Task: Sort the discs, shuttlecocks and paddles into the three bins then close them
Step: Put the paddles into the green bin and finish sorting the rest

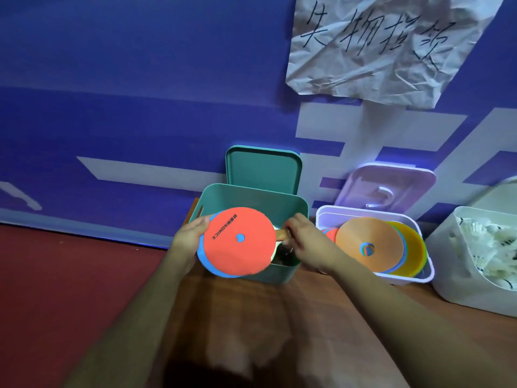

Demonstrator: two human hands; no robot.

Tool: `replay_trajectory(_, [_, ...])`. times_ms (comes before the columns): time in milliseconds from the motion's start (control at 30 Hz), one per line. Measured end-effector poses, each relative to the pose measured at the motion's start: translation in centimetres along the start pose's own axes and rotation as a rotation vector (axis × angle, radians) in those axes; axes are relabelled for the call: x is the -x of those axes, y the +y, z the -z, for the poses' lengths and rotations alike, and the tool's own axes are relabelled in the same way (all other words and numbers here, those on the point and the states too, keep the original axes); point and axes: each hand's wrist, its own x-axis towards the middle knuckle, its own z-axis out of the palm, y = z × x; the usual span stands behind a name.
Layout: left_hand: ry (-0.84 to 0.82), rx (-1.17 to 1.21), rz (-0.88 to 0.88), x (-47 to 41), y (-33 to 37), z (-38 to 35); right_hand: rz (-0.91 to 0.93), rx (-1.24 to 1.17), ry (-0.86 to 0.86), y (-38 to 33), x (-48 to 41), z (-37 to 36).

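– Bare forearms [134, 317] were closest, stretched out over a wooden tabletop [251, 326]. What did the hands have?
– One red-faced table tennis paddle [239, 240], held flat over the front half of the open teal bin [251, 197]. The left hand [193, 236] clasped the blade's left rim, thumb at the edge. The right hand [305, 239] was wrapped round the wooden handle [281, 233].
– Just one paddle?
– Couldn't tell. A blue edge [205, 259] stuck out beneath the red face. It might have been a second paddle or the reverse rubber.
– And the other bins?
– To the right, a lilac bin [363, 212] held stacked discs, an orange disc [369, 245] on top and a yellow disc [416, 247] behind it. Further right, a white bin [461, 275] held shuttlecocks [489, 247]. The teal lid [263, 169] and lilac lid [386, 186] both leaned upright against the blue wall [112, 79] behind their bins, below a crumpled handwritten paper sign [391, 46]
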Motion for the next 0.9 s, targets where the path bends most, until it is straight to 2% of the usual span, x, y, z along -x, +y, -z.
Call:
replay_trajectory(100, [0.081, -0.030, -0.039, 0.4, -0.4, -0.4, 0.030, -0.015, -0.005, 1.0, -0.7, 0.0])
replay_trajectory(267, [0.271, -0.341, -0.097, -0.4, -0.8, 0.2, 0.044, -0.033, -0.025, 1.9, -1.9, -0.2])
replay_trajectory(367, [0.314, -0.410, -0.108, -1.2, -1.6, 1.1, 0.012, -0.032, -0.009, 2.2, -2.1, -0.6])
replay_trajectory(533, [0.342, -0.487, -0.069, -2.8, -1.9, 1.0, -0.094, -0.008, 0.038, 2.9, -2.0, -1.0])
replay_trajectory(700, [0.551, -0.525, -0.039, -4.2, -1.5, 2.4, -0.331, -0.010, 0.166, 4.0, -1.9, -1.1])
replay_trajectory(900, [0.563, -0.532, -0.044, -5.2, -1.2, 5.1, -0.468, 0.038, 0.134, 2.6, -3.1, -3.4])
